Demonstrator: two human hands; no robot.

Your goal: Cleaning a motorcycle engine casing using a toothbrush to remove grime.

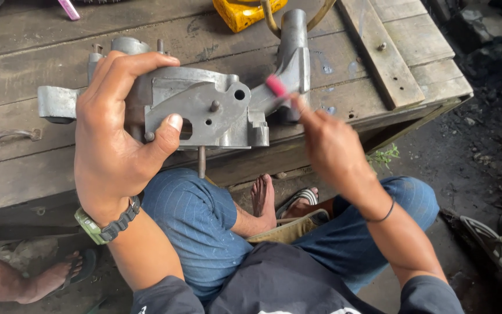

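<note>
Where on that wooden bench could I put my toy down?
Bare planks lie left of the wood strip and above the grey metal casting. It is crowded at the casting, where the left hand and right hand meet.

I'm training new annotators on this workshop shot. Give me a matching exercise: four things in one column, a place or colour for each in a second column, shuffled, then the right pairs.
Things:
1. grey metal casting
2. pink-tipped tool
3. yellow object
4. wristwatch

Places:
A. at the top edge of the wooden bench
B. pinched in the right hand
C. strapped on the left arm
D. gripped by the left hand against the bench

Pairs: 1-D, 2-B, 3-A, 4-C
</note>
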